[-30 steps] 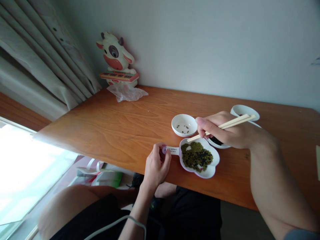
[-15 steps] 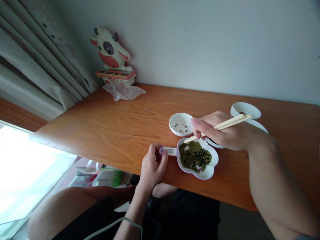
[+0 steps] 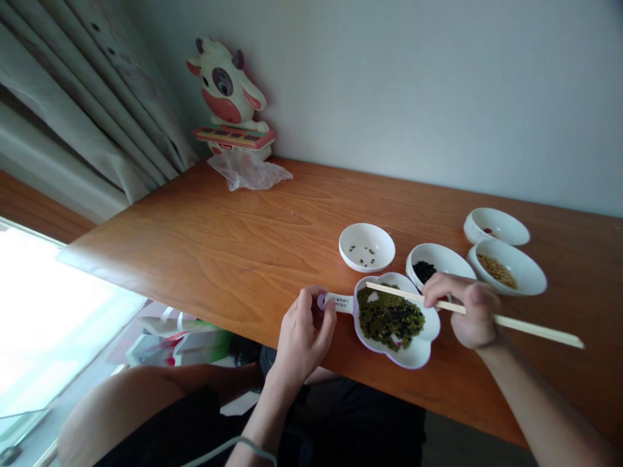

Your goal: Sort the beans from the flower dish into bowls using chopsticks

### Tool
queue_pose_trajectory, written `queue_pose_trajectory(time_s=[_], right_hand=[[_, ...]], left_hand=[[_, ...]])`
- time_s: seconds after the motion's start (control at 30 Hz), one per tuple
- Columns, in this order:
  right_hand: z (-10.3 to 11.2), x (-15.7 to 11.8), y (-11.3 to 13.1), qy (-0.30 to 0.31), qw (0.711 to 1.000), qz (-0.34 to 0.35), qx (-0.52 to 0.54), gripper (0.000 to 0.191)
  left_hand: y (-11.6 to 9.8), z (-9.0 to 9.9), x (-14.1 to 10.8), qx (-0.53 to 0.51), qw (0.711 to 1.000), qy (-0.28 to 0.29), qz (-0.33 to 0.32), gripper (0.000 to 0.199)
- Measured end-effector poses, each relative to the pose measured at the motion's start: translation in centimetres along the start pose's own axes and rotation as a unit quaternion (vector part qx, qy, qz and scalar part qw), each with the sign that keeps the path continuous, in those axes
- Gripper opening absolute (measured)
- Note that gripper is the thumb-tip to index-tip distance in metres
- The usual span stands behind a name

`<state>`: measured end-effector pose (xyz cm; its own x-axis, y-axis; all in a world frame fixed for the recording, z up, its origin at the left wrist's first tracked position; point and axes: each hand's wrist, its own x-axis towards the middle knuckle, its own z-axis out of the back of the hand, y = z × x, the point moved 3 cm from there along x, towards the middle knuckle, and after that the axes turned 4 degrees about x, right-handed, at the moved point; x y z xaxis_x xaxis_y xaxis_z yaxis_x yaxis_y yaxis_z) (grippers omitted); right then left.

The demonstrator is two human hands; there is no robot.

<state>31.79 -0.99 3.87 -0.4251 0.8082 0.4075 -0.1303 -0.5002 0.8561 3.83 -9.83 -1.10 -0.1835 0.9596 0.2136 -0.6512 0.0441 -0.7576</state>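
Note:
My left hand (image 3: 307,334) pinches the short handle of a white, purple-rimmed scalloped dish (image 3: 419,353) near the table's front edge. Green beans (image 3: 377,311) mixed with black ones fill much of the dish. My right hand (image 3: 464,308) is closed around a pair of wooden chopsticks (image 3: 535,329), whose tips reach over the dish's far left side among the beans. Behind the dish stands a white bowl (image 3: 367,243) with a few green beans scattered on its bottom. Beside my right hand is a bowl (image 3: 445,256) of black beans, partly covered by my fingers.
Farther right are a bowl (image 3: 528,263) of tan beans and another bowl (image 3: 509,228) with a few reddish pieces. A cow-shaped toy keyboard (image 3: 233,107) and a crumpled plastic bag (image 3: 250,172) sit at the back left of the wooden table (image 3: 233,240). Curtains hang on the left.
My right hand has turned over and moved down, uncovering the bowls on the right. The chopsticks now lie lower, slanting across the dish. My left hand stays on the handle. The view has shifted slightly.

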Motion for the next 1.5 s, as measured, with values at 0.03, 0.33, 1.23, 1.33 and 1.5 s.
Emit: queue_pose_trajectory(time_s=[0.03,0.33,1.23,1.33,1.5], right_hand=[[-0.1,-0.2,-0.1,-0.01,1.0,0.001,0.005,0.063],[-0.3,-1.1,0.1,-0.053,0.997,-0.045,0.013,0.069],[-0.7,-0.8,0.5,-0.106,0.986,-0.126,-0.017,0.08],[-1.0,-0.5,0.9,-0.12,0.986,-0.118,0.002,0.081],[-1.4,-0.2,1.1,-0.113,0.988,-0.104,0.001,0.084]], left_hand=[[0.0,0.0,0.0,0.003,1.0,-0.001,0.0,0.018],[0.1,0.1,-0.2,0.017,1.0,0.024,0.004,0.023],[0.1,2.4,2.3,-0.035,0.994,0.106,0.005,0.028],[0.4,2.6,3.6,0.038,0.991,0.113,-0.06,0.023],[1.2,1.9,4.2,0.052,0.988,0.122,-0.074,0.04]])
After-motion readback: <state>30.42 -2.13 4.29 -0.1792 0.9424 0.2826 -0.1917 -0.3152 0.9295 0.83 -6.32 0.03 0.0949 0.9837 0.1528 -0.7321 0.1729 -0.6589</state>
